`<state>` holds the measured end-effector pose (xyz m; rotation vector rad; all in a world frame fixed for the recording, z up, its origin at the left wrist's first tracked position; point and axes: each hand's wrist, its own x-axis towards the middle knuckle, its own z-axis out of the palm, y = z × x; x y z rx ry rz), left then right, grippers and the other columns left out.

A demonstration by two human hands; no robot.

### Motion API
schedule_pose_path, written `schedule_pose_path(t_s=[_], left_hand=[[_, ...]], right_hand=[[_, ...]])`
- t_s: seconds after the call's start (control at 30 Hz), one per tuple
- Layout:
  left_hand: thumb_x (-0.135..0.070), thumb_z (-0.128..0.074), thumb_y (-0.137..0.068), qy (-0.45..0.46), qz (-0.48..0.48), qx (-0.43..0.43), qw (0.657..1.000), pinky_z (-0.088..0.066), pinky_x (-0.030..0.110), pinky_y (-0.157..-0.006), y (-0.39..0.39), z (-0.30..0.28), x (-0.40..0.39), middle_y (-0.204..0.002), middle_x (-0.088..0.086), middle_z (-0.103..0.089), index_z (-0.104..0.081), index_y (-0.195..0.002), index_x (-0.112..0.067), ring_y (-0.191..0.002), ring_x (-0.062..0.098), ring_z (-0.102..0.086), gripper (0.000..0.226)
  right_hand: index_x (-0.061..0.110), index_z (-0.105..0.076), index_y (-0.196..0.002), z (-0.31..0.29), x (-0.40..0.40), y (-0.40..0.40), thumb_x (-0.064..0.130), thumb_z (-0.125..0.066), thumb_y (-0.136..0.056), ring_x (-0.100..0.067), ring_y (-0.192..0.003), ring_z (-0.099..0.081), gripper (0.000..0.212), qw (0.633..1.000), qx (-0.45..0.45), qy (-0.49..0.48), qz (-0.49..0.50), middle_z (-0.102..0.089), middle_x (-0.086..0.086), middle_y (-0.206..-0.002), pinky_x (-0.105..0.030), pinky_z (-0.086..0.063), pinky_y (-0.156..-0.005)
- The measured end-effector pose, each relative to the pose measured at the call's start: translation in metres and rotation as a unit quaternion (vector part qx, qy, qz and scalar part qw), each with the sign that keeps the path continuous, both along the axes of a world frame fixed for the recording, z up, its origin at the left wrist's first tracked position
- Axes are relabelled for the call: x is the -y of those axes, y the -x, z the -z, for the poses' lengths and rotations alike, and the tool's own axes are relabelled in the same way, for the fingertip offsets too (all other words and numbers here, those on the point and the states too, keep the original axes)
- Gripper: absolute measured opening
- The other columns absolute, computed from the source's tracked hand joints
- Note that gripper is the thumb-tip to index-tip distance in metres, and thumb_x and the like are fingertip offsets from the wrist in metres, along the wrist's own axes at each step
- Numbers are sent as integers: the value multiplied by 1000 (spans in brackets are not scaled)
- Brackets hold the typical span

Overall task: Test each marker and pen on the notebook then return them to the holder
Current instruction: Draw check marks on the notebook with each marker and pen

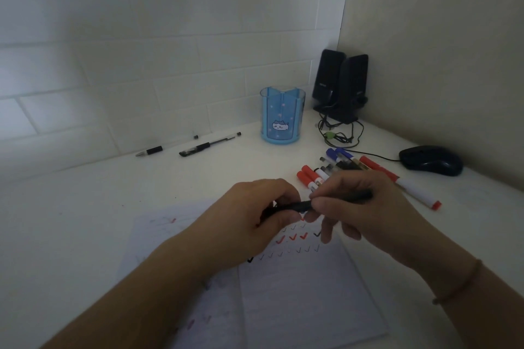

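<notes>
You are sitting at a small home study or office corner: a plain white tabletop (85, 207) pushed into the angle where a white brick-patterned wall (141, 51) meets a beige side wall (439, 51). A pair of black computer speakers (340, 85) with tangled cables (340, 133) stands in the corner, and a wired black mouse (431, 161) lies near it, so this is a computer desk. The blue pen holder (282, 115) with a cartoon cat, the loose pens (209, 144) and markers (340, 167), and the open notebook (297, 292) covered in tick marks all point to a personal writing spot.
</notes>
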<state>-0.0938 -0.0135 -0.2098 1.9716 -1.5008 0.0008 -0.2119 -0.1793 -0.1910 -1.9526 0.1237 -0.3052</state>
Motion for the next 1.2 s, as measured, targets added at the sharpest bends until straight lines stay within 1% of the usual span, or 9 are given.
schedule_pose_path(t_s=[0.1, 0.17, 0.3, 0.5, 0.67, 0.83, 1.0, 1.1, 1.2], left_hand=[[-34, -58, -91, 27, -18, -3, 999, -43, 15, -64, -2, -1, -1, -81, -15, -61, -59, -95, -32, -74, 7, -56, 5], [-32, -59, -89, 47, -43, -12, 998, -43, 14, -64, -3, -3, -1, -79, -15, -61, -58, -93, -35, -76, 8, -56, 5], [-27, -63, -87, 82, -70, -30, 994, -47, 22, -65, -2, -6, -1, -73, -13, -64, -64, -92, -30, -71, 10, -59, 7], [-15, -71, -82, 124, -93, -44, 987, -48, 15, -63, -3, -5, -2, -64, -22, -62, -72, -91, -23, -66, 2, -60, 12], [-13, -72, -80, 138, -85, -43, 986, -44, 8, -60, -4, -6, -3, -63, -27, -60, -72, -91, -21, -62, -3, -60, 13], [-18, -72, -79, 156, -72, 43, 984, -45, 5, -66, -5, -9, -5, -73, -30, -58, -72, -94, -16, -65, -8, -58, 14], [-21, -70, -80, 157, -52, 107, 980, -38, 0, -62, -4, -7, -5, -76, -11, -67, -71, -94, -14, -69, 6, -59, 16], [-28, -72, -81, 130, -69, 71, 987, -43, 6, -63, 1, -6, -3, -81, -13, -68, -67, -100, -23, -73, 5, -61, 20], [-52, -62, -76, 64, -89, 3, 994, -46, 14, -79, 3, -6, -2, -102, -19, -65, -54, -121, -33, -88, 0, -61, 49]], right_hand=[[15, -70, -86, -4, 0, 1, 30, -67, -65, -11, -42, -56, 26, 1000, -2, 4, 21, -68, -2, -59, -14, -40, -40], [14, -69, -90, -7, 5, 3, 28, -68, -66, -12, -41, -52, 28, 999, 27, -25, 38, -65, -5, -56, -17, -38, -39], [10, -69, -89, -7, 12, 4, 2, -64, -81, -15, -47, -62, 13, 995, 65, 28, 65, -72, -5, -66, -12, -43, -44], [16, -69, -89, -3, 12, 4, 0, -63, -80, -18, -57, -70, 19, 996, 63, 42, 55, -75, 1, -73, -17, -54, -57], [17, -69, -87, -1, 11, 3, -1, -63, -80, -21, -54, -69, 20, 996, 66, 22, 55, -74, 0, -72, -18, -54, -55], [9, -69, -88, 1, 11, 0, 1, -59, -84, -22, -50, -68, 14, 996, 52, -22, 68, -72, -8, -65, -11, -43, -41], [11, -62, -89, 8, 2, -3, 8, -57, -88, -19, -51, -66, 6, 995, 45, -27, 87, -69, -10, -65, -18, -41, -39], [6, -58, -99, 5, 4, -3, 8, -58, -89, -24, -56, -65, 10, 984, 74, -117, 115, -70, -10, -73, -24, -41, -40], [6, -60, -94, -4, 14, 1, 7, -58, -89, -24, -52, -62, 6, 960, 101, -219, 145, -68, -13, -71, -30, -39, -47]])
